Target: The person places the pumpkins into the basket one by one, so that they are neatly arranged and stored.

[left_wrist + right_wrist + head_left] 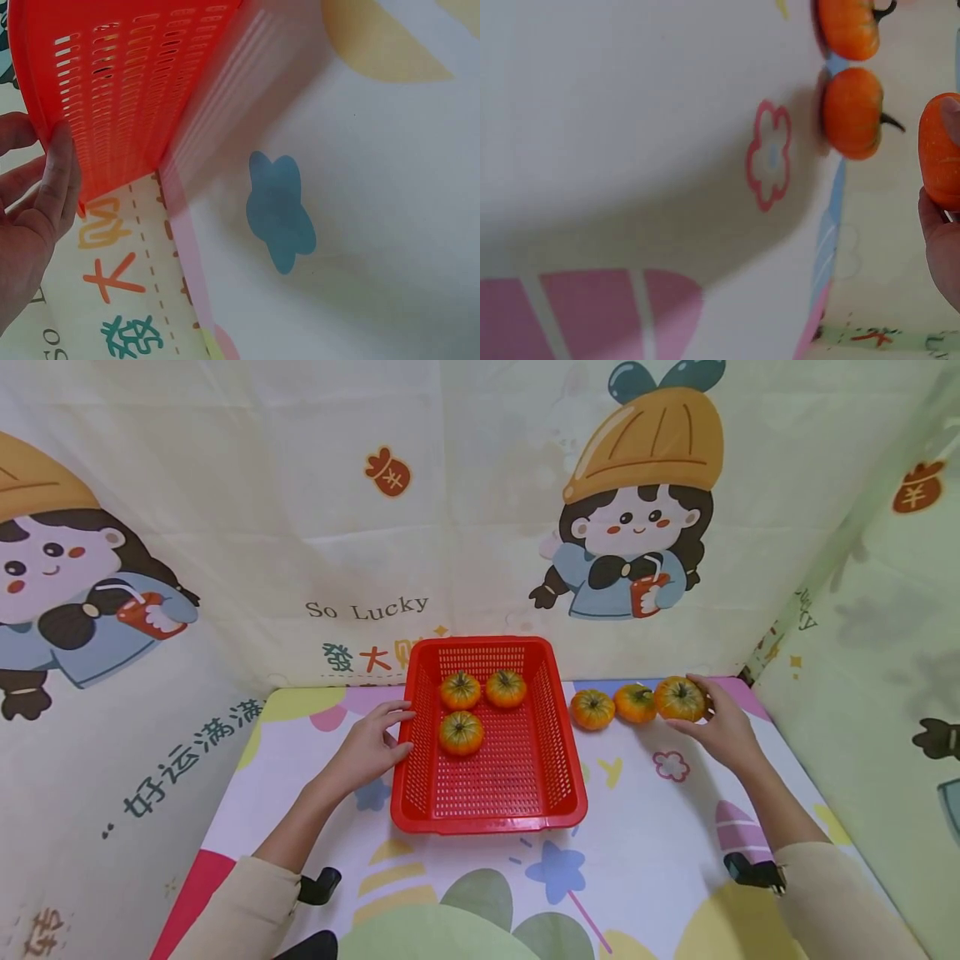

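Observation:
A red plastic basket (pixel 487 822) with perforated walls stands on the table, and three small orange pumpkins lie inside it, one of them the front pumpkin (pixel 461 733). My left hand (pixel 371 747) holds the basket's left rim, with fingertips at its edge; the left wrist view has the fingers against the outer wall (pixel 127 97). On the right, my right hand (pixel 720 722) grips another small pumpkin (pixel 680 698) between thumb and fingers. In the right wrist view this held pumpkin (pixel 939 157) sits at the right edge, partly cut off.
Two more pumpkins, a left one (pixel 592 709) and one beside it (pixel 636 703), lie between the basket and my right hand. A printed cloth covers the table (pixel 630 827). Behind it rises a printed fabric backdrop (pixel 480 552), with another side panel (pixel 862 635) at right.

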`<move>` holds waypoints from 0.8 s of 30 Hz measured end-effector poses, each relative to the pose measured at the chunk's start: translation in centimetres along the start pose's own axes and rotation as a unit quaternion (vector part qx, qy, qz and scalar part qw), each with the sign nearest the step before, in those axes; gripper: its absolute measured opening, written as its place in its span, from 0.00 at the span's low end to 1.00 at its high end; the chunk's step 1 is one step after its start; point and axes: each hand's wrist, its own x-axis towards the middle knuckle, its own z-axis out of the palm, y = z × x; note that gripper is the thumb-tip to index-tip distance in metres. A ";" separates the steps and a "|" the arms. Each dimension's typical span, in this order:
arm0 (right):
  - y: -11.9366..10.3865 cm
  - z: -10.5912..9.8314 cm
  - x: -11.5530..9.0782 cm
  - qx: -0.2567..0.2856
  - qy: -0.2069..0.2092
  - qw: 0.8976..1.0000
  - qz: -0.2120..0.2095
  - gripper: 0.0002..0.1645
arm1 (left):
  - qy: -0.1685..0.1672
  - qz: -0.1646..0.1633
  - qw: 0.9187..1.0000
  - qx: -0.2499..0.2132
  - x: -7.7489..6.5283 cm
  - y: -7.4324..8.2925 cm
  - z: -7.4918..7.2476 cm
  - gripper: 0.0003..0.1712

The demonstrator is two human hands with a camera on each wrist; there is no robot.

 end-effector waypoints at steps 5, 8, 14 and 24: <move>-2.5 0.1 0.4 0.007 -0.030 0.999 -0.018 0.53 | 0.001 0.002 1.000 -0.002 0.0 -0.1 0.0 0.32; -3.9 0.4 0.7 0.014 -0.046 0.998 -0.031 0.52 | 0.002 0.003 1.000 -0.006 -0.1 0.0 0.0 0.32; -6.7 1.4 1.2 0.032 -0.085 0.995 -0.042 0.53 | 0.004 0.000 1.000 -0.008 -0.1 0.0 0.1 0.32; -10.3 3.9 2.3 0.052 -0.139 0.987 -0.057 0.53 | 0.005 0.001 1.000 -0.005 -0.1 -0.2 0.1 0.32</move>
